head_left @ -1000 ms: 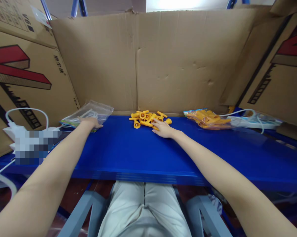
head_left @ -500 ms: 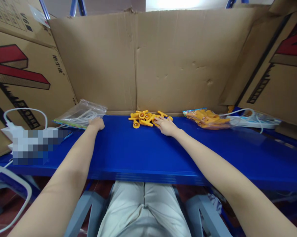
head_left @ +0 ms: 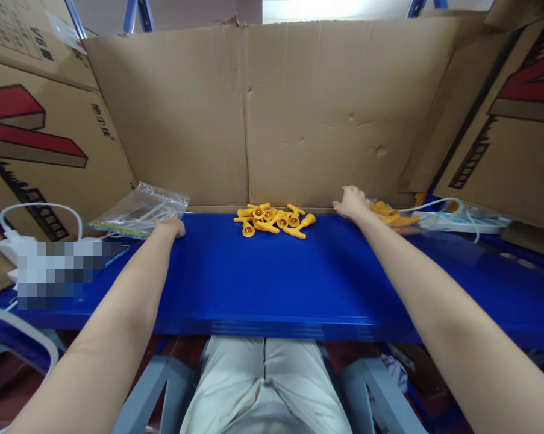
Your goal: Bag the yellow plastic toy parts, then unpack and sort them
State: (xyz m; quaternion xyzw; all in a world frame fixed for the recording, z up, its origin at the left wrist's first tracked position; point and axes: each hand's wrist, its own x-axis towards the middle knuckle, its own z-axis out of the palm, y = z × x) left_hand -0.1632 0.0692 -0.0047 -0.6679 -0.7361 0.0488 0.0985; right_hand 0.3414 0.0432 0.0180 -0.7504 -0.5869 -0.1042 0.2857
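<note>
My left hand point(head_left: 175, 227) is closed at the right end of a clear plastic bag point(head_left: 138, 211) with white stick-like pieces inside. Its fingertips are hidden, so what it grips does not show. At the right, my right hand point(head_left: 353, 202) has its fingers curled over the left end of a clear bag of yellow pieces point(head_left: 391, 215), seemingly pinching the edge. Between the hands lies a loose pile of small yellow plastic pipe-shaped pieces point(head_left: 272, 220), each with a round cup. Neither hand touches this pile.
The blue tabletop point(head_left: 262, 277) is backed by a tall cardboard sheet point(head_left: 299, 108). Printed cartons point(head_left: 41, 132) flank it. White chargers with a cable point(head_left: 23, 247) and a pixelated patch are at left. A white power strip point(head_left: 465, 222) lies at right. Grey chair arms stand beside my legs.
My right hand has left the pile of yellow pieces and moved right to the bag of yellow pieces. My left hand stays by its bag. The view has shifted slightly.
</note>
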